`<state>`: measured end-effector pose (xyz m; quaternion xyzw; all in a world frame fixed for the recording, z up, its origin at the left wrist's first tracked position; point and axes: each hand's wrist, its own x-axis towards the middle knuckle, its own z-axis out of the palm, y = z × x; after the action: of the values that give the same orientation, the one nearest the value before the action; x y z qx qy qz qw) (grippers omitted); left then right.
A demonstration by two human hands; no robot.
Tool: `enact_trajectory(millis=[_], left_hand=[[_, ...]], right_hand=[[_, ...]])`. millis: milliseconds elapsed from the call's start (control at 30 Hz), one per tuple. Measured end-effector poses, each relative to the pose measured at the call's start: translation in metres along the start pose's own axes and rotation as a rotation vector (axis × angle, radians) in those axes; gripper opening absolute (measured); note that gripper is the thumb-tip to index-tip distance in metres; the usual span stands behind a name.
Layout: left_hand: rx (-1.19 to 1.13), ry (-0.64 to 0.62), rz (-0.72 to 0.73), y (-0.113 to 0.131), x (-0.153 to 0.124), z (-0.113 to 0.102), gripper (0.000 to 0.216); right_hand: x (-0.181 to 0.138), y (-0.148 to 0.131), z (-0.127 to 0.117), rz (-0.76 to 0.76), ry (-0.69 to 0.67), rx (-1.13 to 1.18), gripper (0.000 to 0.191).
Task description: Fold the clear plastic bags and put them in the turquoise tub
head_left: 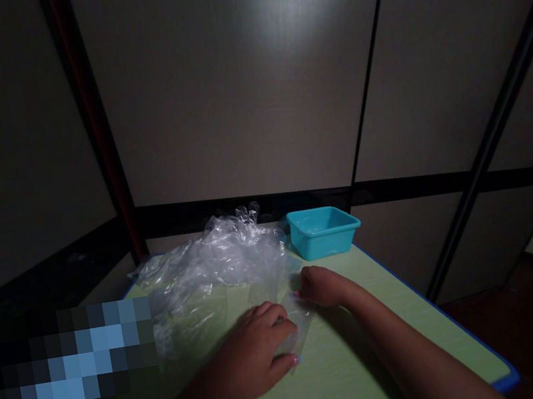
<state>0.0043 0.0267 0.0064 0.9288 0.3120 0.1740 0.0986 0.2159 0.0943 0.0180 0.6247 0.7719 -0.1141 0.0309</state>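
Observation:
A pile of clear plastic bags (217, 268) lies on the pale green table (420, 337). One flat clear bag (297, 329) lies at the pile's near edge. My left hand (258, 352) rests palm down on that bag, fingers curled, thumb against its near corner. My right hand (323, 285) lies just to the right of it, fingers bent onto the bag's far edge. The light is dim, and how firmly either hand grips the bag is hard to see.
A teal plastic tub (323, 231) stands at the table's far right corner, beyond my right hand. Grey wall panels with dark frames rise behind the table. The table's blue-trimmed right edge (470, 336) drops to a dark floor. A blurred patch covers the lower left.

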Motion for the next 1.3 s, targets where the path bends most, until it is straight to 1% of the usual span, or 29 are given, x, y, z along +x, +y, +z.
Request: enact_trajectory(millis=[133, 233, 400, 667, 900, 1033, 1300], left_hand=[[-0.029, 0.007, 0.004, 0.001, -0.001, -0.001, 0.033], [-0.049, -0.008, 0.006, 0.001, -0.001, -0.001, 0.034], [-0.063, -0.001, 0.023, -0.001, -0.001, 0.001, 0.032], [-0.059, -0.008, 0.018, -0.001, -0.001, 0.001, 0.033], [-0.037, -0.008, 0.021, 0.000, -0.001, 0.000, 0.033], [-0.009, 0.010, 0.019, 0.000, -0.001, 0.000, 0.031], [0.016, -0.012, 0.014, 0.001, 0.000, -0.001, 0.030]], right_hand=[[0.000, -0.003, 0.001, 0.041, 0.032, -0.005, 0.029], [-0.002, -0.005, 0.001, 0.050, 0.029, -0.002, 0.029], [-0.003, -0.008, 0.001, 0.024, -0.006, 0.022, 0.028], [-0.003, -0.005, -0.001, -0.015, 0.006, 0.115, 0.030], [-0.001, -0.003, -0.001, -0.059, -0.063, 0.140, 0.028], [-0.003, -0.005, -0.003, -0.072, -0.057, 0.137, 0.028], [-0.008, -0.009, -0.009, -0.091, -0.049, 0.184, 0.027]])
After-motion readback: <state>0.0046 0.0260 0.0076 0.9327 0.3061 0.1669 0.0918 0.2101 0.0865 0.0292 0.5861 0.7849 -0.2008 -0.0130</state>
